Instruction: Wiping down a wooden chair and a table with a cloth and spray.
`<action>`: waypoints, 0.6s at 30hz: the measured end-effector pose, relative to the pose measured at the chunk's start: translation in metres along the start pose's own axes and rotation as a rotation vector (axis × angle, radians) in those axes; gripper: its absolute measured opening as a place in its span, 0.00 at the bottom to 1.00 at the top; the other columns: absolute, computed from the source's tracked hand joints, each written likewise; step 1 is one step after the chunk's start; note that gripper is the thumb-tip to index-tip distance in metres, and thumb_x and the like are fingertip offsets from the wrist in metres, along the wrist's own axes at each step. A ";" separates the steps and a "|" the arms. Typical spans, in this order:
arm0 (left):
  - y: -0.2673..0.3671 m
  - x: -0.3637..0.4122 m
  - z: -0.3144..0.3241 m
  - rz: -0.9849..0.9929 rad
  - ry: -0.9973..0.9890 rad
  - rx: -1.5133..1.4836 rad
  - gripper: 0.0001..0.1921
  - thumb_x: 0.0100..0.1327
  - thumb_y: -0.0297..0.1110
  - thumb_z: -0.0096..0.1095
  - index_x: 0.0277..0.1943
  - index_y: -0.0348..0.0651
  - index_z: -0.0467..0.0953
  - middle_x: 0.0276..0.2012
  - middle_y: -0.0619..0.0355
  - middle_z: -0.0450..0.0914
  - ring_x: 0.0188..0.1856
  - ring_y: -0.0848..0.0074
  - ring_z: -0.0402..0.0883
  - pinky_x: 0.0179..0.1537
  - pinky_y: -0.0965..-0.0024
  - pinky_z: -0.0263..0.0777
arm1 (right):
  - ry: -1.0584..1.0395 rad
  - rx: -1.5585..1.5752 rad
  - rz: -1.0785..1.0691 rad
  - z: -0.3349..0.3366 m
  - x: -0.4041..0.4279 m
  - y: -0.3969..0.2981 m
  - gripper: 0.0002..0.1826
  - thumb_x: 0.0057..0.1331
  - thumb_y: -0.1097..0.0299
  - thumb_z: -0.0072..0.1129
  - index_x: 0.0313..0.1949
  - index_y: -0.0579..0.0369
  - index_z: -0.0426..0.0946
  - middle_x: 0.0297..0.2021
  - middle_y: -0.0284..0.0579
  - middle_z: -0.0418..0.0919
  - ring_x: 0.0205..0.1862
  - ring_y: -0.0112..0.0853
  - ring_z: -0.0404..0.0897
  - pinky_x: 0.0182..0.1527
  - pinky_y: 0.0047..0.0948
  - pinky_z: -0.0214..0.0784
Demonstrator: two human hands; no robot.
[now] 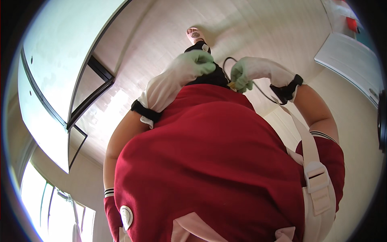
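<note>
Both of my hands wear white gloves with pale green finger parts and black wrist bands. My left hand [196, 63] is raised in front of my red shirt [211, 145], over the dark trousers [208, 77]. Its fingers are curled inward, and whether anything is inside them is hidden. A short gap to the right of it, my right hand [243, 74] pinches a small yellowish piece [232, 85], too small to name. A thin black cord [224, 64] loops beside that hand and runs behind it towards the right wrist band [285, 90].
White furniture with black metal legs [99, 69] stands at the left. One foot in a pink slipper [195, 34] rests on the pale floor [257, 27]. A white panel-like piece [347, 62] is at the right. A bright window [51, 208] shows lower left. A pale strap [308, 145] crosses my right shoulder.
</note>
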State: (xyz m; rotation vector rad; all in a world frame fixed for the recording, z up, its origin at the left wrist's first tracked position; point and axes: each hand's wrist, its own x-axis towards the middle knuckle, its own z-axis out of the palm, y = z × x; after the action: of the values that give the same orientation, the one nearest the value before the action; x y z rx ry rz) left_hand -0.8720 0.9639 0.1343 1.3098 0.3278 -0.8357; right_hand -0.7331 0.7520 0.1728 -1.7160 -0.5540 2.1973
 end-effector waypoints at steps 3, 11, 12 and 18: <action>0.013 -0.024 0.010 -0.047 -0.137 0.388 0.27 0.63 0.49 0.68 0.58 0.38 0.79 0.52 0.50 0.83 0.55 0.64 0.80 0.59 0.67 0.71 | -0.032 0.098 0.068 -0.019 -0.015 0.017 0.15 0.57 0.66 0.68 0.38 0.66 0.81 0.27 0.50 0.85 0.24 0.33 0.82 0.28 0.28 0.74; 0.020 -0.009 0.022 0.068 -0.230 0.575 0.15 0.63 0.38 0.66 0.48 0.37 0.83 0.47 0.47 0.84 0.50 0.63 0.82 0.52 0.66 0.74 | 0.064 0.236 -0.018 -0.014 -0.030 0.019 0.15 0.62 0.62 0.63 0.37 0.65 0.82 0.24 0.50 0.84 0.20 0.31 0.81 0.25 0.27 0.73; 0.027 -0.008 0.025 0.061 -0.177 0.620 0.13 0.63 0.36 0.66 0.46 0.37 0.83 0.44 0.47 0.85 0.47 0.62 0.83 0.49 0.65 0.75 | 0.082 0.230 -0.001 -0.012 -0.031 0.017 0.15 0.62 0.62 0.63 0.36 0.65 0.82 0.24 0.50 0.84 0.20 0.31 0.80 0.25 0.28 0.72; 0.037 0.004 0.020 0.185 -0.042 0.918 0.11 0.67 0.39 0.59 0.42 0.42 0.84 0.39 0.50 0.86 0.42 0.57 0.83 0.43 0.60 0.76 | 0.172 0.286 0.008 -0.002 -0.047 0.011 0.14 0.61 0.62 0.65 0.34 0.64 0.82 0.25 0.48 0.83 0.20 0.31 0.79 0.23 0.28 0.71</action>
State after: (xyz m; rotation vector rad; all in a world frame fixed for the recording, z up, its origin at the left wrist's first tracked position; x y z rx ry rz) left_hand -0.8481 0.9444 0.1638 2.1250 -0.2560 -0.8831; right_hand -0.7197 0.7209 0.2075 -1.7290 -0.1798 1.9949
